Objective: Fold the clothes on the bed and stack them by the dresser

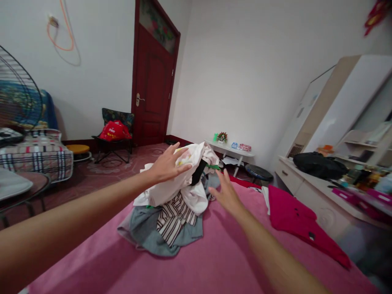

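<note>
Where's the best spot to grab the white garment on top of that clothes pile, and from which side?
Probably the raised upper part of the white garment, from above, with the left hand: it lies loosely over the striped cloth, leaving its bunched top exposed.

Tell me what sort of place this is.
Probably a bedroom in a home: a heap of clothes lies on a pink cover that looks like bedding, and a white drawer unit stands at the picture's right.

Only unreadable lettering (112, 131), on red bag (121, 131)
</note>
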### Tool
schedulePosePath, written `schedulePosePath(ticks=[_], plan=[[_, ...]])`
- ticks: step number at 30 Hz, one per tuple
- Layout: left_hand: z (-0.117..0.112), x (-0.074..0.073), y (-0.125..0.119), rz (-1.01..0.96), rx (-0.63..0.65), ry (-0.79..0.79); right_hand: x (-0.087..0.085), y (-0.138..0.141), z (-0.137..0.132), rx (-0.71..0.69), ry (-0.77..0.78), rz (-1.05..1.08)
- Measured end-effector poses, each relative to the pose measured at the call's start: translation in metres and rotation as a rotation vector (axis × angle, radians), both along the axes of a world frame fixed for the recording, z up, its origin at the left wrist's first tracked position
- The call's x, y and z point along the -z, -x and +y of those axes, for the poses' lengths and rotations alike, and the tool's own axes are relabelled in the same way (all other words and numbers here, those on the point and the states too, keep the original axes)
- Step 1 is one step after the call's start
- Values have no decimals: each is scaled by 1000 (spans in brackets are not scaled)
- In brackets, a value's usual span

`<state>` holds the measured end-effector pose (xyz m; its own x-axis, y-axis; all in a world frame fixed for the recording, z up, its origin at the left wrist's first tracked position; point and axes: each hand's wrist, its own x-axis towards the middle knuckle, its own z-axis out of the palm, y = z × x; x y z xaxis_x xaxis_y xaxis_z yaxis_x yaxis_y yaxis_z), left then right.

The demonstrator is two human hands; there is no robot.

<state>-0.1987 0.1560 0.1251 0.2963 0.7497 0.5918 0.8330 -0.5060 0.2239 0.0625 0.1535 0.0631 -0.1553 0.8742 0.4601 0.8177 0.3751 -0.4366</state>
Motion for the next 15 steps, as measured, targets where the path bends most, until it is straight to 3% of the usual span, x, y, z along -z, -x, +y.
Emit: schedulePosePath(ticks=[3,6,8,11,13,15], plan=[[41,-13,-22,55,-12,-109,66,-23,-7,87,157,-50],[80,-16,-47,148,-1,-176,103,-37,-19,176,276,-186],[105,-2,-62,244,4,-9,112,-37,-28,193,269,-268],[139,32,-77,371,6,354,114,-35,-35,148,243,-273],[156,49,-79,391,10,446,112,-46,-31,57,233,-227],[169,57,-78,383,26,453,109,-75,-19,2,202,-167]])
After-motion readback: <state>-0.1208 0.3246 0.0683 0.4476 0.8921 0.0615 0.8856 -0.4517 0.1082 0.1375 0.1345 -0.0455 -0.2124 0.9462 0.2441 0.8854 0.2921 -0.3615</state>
